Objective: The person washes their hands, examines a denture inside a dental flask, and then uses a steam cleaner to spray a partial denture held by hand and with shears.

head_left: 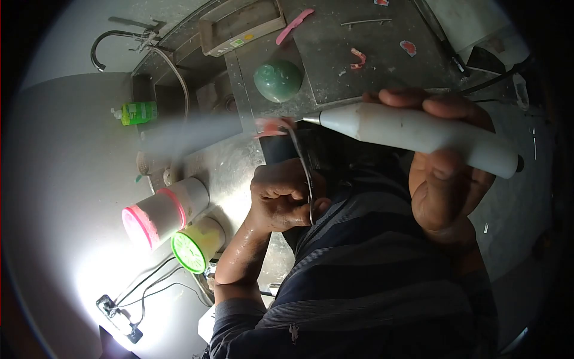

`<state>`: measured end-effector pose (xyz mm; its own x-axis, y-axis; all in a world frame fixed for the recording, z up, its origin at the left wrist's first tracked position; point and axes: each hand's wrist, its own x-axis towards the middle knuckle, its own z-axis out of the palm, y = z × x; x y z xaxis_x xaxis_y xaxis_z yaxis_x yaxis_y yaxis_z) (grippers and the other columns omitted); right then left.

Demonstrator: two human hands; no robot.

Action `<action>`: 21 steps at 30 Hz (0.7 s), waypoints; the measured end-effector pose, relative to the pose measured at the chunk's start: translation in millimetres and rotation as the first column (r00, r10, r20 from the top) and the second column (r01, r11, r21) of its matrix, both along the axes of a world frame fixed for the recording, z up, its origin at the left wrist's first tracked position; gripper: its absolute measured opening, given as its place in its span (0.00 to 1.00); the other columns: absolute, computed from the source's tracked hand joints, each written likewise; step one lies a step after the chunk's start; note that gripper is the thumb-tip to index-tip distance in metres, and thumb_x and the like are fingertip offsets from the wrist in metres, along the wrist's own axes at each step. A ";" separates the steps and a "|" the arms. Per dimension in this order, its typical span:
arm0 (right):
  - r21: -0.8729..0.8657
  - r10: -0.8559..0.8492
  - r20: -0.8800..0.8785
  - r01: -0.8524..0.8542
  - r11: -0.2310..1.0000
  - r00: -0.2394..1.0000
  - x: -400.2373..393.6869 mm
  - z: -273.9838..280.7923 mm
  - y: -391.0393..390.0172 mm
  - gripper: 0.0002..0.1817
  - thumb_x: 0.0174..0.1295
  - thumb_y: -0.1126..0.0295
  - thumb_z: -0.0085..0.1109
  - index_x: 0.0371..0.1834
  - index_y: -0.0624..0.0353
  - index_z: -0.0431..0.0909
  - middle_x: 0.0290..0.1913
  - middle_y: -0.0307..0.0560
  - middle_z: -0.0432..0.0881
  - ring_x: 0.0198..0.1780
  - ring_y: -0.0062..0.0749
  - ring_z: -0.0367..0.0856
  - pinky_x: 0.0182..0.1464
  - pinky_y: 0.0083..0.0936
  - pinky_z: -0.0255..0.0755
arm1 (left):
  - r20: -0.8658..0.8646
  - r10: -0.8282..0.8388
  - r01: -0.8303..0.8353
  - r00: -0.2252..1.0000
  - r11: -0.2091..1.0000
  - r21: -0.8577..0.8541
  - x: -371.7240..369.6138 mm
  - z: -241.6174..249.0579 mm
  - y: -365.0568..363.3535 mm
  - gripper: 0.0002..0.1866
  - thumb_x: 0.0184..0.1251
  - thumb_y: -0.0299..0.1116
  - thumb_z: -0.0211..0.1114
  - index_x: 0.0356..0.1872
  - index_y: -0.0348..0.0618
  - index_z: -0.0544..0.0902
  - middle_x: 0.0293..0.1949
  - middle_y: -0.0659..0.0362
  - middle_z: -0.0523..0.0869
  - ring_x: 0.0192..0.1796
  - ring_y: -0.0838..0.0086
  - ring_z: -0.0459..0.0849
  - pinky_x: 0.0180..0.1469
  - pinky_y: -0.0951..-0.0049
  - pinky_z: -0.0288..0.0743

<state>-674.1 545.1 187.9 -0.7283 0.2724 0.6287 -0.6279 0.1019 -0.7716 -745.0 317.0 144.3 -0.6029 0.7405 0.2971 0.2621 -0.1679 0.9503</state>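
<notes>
My left hand (286, 194) is closed round a thin curved metal tool (304, 161), whose upper end meets a small pink and red piece (274, 126). A thick white pen-shaped tool (412, 128) is gripped in my right hand (448, 173). Its pointed metal tip faces the pink piece from the right, close beside it. Whether the tip touches the piece I cannot tell. A pale blurred streak (191, 134) runs left from the piece.
Beyond my hands are a green bowl (278, 81), a pink strip (295, 27), a pink curved piece (358, 58) and a tray (242, 39). At left are a faucet (101, 48), green bottle (139, 113), and lidded tubs (191, 200) near cables (143, 287).
</notes>
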 end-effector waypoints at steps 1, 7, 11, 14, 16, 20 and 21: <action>-0.009 0.015 0.001 -0.015 1.000 1.000 -0.1 -0.3 -0.6 0.23 0.72 0.60 0.50 0.59 0.68 0.64 0.51 0.67 0.79 0.53 0.49 0.82 0.57 0.52 0.78 | 0.064 0.013 -0.012 0.998 1.000 -0.008 2.2 2.3 -0.7 0.24 0.49 0.28 0.79 0.12 0.43 0.66 0.18 0.58 0.81 0.25 0.70 0.83 0.26 0.75 0.73; -0.025 -0.002 0.007 0.002 1.000 1.000 0.0 -1.0 -6.8 0.23 0.72 0.59 0.50 0.58 0.68 0.64 0.49 0.66 0.79 0.53 0.48 0.82 0.57 0.50 0.79 | 0.213 0.010 -0.025 0.977 0.997 0.071 10.6 -3.7 1.5 0.27 0.54 0.35 0.79 0.14 0.45 0.65 0.16 0.53 0.80 0.22 0.69 0.82 0.20 0.76 0.73; 0.024 -0.017 -0.015 0.017 1.000 1.000 -1.1 -3.0 -6.3 0.23 0.72 0.60 0.50 0.58 0.69 0.64 0.50 0.67 0.79 0.52 0.50 0.82 0.57 0.50 0.79 | 0.304 -0.049 0.007 0.951 0.990 0.139 14.2 -0.5 6.8 0.25 0.57 0.38 0.77 0.15 0.44 0.67 0.18 0.50 0.81 0.20 0.71 0.79 0.17 0.78 0.69; 0.042 -0.028 0.007 0.027 0.999 1.000 1.5 -0.3 -5.8 0.22 0.72 0.61 0.49 0.58 0.70 0.63 0.50 0.68 0.79 0.53 0.51 0.82 0.57 0.51 0.78 | 0.348 -0.052 -0.007 0.936 0.986 0.166 17.6 -0.2 9.7 0.23 0.58 0.39 0.77 0.16 0.43 0.70 0.17 0.50 0.81 0.20 0.71 0.79 0.17 0.79 0.68; 0.028 -0.022 -0.002 0.022 0.999 1.000 1.8 -1.0 -5.4 0.22 0.72 0.62 0.49 0.59 0.70 0.63 0.50 0.69 0.79 0.53 0.52 0.82 0.57 0.51 0.79 | 0.374 -0.058 -0.007 0.926 0.986 0.169 19.3 0.1 10.3 0.22 0.58 0.39 0.77 0.16 0.43 0.72 0.17 0.51 0.80 0.20 0.71 0.79 0.18 0.79 0.68; -0.021 0.001 -0.080 -0.003 1.000 0.997 1.0 -4.9 -3.7 0.22 0.71 0.64 0.48 0.59 0.72 0.64 0.51 0.69 0.78 0.54 0.53 0.82 0.57 0.51 0.79 | 0.366 -0.060 -0.002 0.929 0.986 0.167 19.3 0.6 9.6 0.21 0.57 0.39 0.77 0.16 0.42 0.74 0.17 0.51 0.81 0.20 0.71 0.78 0.19 0.78 0.68; -0.021 0.002 -0.080 -0.003 1.000 0.997 2.7 -4.7 -2.6 0.22 0.71 0.64 0.48 0.59 0.72 0.64 0.51 0.69 0.78 0.54 0.53 0.82 0.57 0.51 0.79 | 0.366 -0.060 -0.002 0.929 0.986 0.167 19.5 -0.3 9.5 0.21 0.57 0.39 0.77 0.16 0.42 0.74 0.17 0.51 0.81 0.20 0.71 0.78 0.19 0.78 0.68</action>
<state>-671.4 542.5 183.2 -0.6769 0.2847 0.6788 -0.6877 0.0842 -0.7211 -725.5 326.5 144.0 -0.6718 0.7198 0.1750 -0.1087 -0.3294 0.9379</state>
